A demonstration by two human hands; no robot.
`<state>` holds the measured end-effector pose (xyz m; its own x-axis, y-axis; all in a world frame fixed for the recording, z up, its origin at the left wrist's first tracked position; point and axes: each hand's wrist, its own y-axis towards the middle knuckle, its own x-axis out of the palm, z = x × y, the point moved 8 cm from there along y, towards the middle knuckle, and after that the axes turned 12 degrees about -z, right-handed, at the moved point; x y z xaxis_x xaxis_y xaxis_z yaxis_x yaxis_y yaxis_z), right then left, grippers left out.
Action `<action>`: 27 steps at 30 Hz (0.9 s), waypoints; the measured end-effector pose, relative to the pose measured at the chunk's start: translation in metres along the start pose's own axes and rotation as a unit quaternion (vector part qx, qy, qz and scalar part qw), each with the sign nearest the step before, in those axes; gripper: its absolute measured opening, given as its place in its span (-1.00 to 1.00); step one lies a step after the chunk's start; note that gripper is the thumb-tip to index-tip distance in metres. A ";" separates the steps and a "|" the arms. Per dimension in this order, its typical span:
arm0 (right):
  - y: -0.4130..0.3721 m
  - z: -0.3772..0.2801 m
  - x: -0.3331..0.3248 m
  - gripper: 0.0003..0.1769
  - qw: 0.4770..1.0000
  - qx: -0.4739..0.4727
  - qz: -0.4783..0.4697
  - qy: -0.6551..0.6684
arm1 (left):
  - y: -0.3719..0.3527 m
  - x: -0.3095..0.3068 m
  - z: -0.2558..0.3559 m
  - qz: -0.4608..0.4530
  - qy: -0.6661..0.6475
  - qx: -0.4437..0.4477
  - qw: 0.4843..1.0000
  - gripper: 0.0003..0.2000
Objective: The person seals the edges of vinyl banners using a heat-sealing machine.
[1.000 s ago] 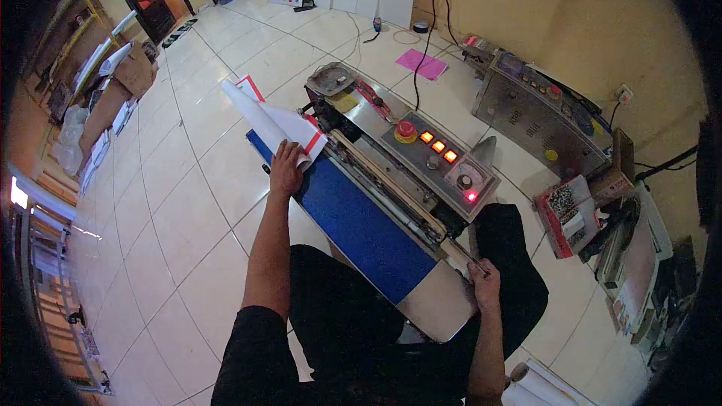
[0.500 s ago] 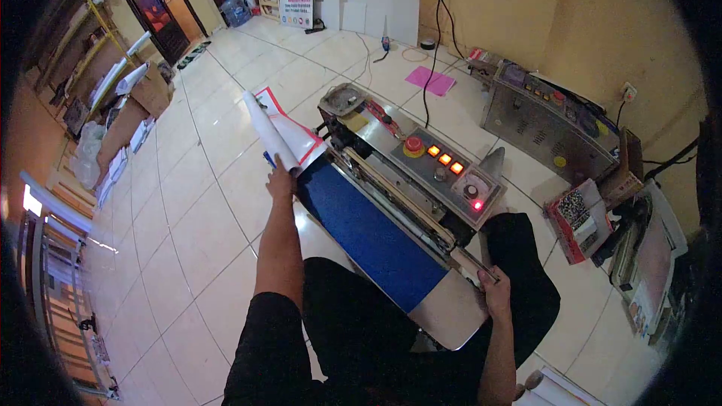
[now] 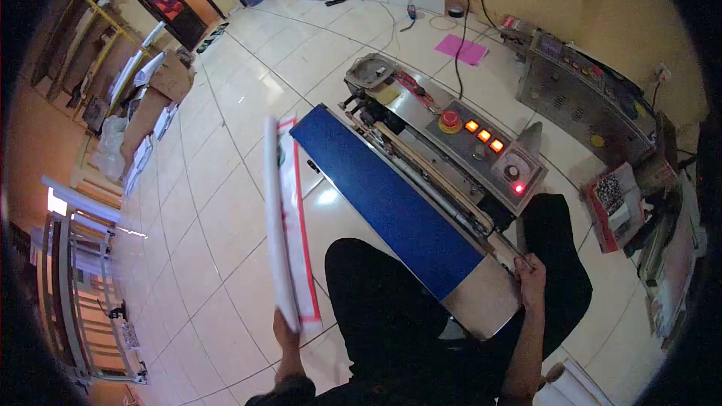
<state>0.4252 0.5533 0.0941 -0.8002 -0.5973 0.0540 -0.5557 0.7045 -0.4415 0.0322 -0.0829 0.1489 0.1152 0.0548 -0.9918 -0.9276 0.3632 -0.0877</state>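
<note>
My left hand (image 3: pixel 286 338) is closed around the near end of a partly rolled white banner (image 3: pixel 277 233) with a red border. The banner hangs left of the machine, apart from it. A band sealer (image 3: pixel 444 158) with a long blue conveyor belt (image 3: pixel 383 203) lies angled in front of my knees. Its panel has a red stop button (image 3: pixel 450 121), lit orange switches (image 3: pixel 483 135) and a dial (image 3: pixel 512 173). My right hand (image 3: pixel 531 282) grips a narrow metal bar at the machine's near end, beside the bare metal plate (image 3: pixel 481 308).
A second metal machine (image 3: pixel 587 98) stands by the right wall, near a red box (image 3: pixel 613 207). A pink sheet (image 3: pixel 461 49) and a black cable (image 3: pixel 461 68) lie beyond the sealer. Paper rolls (image 3: pixel 564 387) are at bottom right; cardboard (image 3: pixel 165 79) leans at left.
My left hand has drawn the banner off the belt's far end, leftward and towards me. The view has shifted, and my right hand keeps its grip at the near end.
</note>
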 end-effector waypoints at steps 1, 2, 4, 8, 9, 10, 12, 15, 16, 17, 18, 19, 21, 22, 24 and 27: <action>0.000 0.007 -0.006 -0.72 1.000 -0.013 0.023 -0.002 | -0.048 -0.001 -0.011 -0.052 -0.135 -0.042 0.989 -0.34; -0.004 0.004 -0.008 -0.72 0.999 -0.004 0.033 -0.006 | -0.097 -0.009 -0.004 -0.029 0.038 -0.030 0.998 -0.43; -0.003 -0.006 -0.002 -0.80 1.000 0.026 -0.006 -0.010 | -0.143 -0.007 -0.013 -0.135 -0.088 -0.119 0.980 -0.47; -0.003 0.016 0.006 -0.59 0.994 0.103 -0.008 0.026 | -0.090 -0.023 0.032 -0.187 -0.046 0.024 0.981 -0.50; -0.004 -0.005 0.004 -0.57 0.992 0.021 -0.006 -0.121 | -0.072 -0.022 0.047 -0.209 -0.036 0.072 0.975 -0.50; -0.016 -0.022 0.002 -0.51 0.987 0.068 0.025 -0.141 | -0.051 -0.018 0.063 -0.233 -0.025 0.124 0.964 -0.51; -0.039 -0.049 -0.010 -0.50 0.965 -0.062 0.003 -0.256 | -0.009 -0.006 0.102 -0.270 -0.011 0.223 0.937 -0.52; -0.099 -0.052 -0.089 -0.58 0.909 -0.151 0.163 -0.353 | 0.024 0.023 0.161 -0.277 -0.012 0.329 0.903 -0.53; -0.121 -0.021 -0.132 -0.56 0.912 -0.112 0.262 -0.294 | 0.033 0.033 0.177 -0.267 -0.013 0.353 0.897 -0.53; -0.155 0.027 -0.179 -0.52 0.903 -0.079 0.354 -0.229 | 0.036 0.042 0.190 -0.251 -0.017 0.374 0.893 -0.54; -0.189 0.067 -0.212 -0.47 0.835 -0.021 0.399 -0.379 | 0.037 0.048 0.201 -0.236 -0.019 0.391 0.890 -0.54; -0.225 0.109 -0.234 -0.41 0.792 0.086 0.407 -0.446 | 0.040 0.048 0.209 -0.219 -0.020 0.406 0.887 -0.54; -0.295 0.192 -0.273 -0.38 0.754 0.218 0.369 -0.498 | 0.023 0.023 0.239 -0.159 -0.024 0.436 0.885 -0.55; -0.309 0.220 -0.276 -0.38 0.728 0.294 0.315 -0.534 | 0.020 0.021 0.249 -0.138 -0.027 0.445 0.884 -0.55; -0.315 0.242 -0.288 -0.36 0.736 0.284 0.298 -0.538 | 0.005 0.010 0.265 -0.094 -0.030 0.453 0.886 -0.56; -0.306 0.253 -0.298 -0.29 0.734 0.257 0.273 -0.566 | -0.006 -0.026 0.323 -0.057 -0.016 0.523 0.850 -0.59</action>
<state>0.8907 0.4183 -0.0132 -0.0106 -0.4212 -0.9069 0.1696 0.8931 -0.4168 0.1495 0.2136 0.2051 0.2085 -0.0175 -0.9779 -0.0878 0.9955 -0.0366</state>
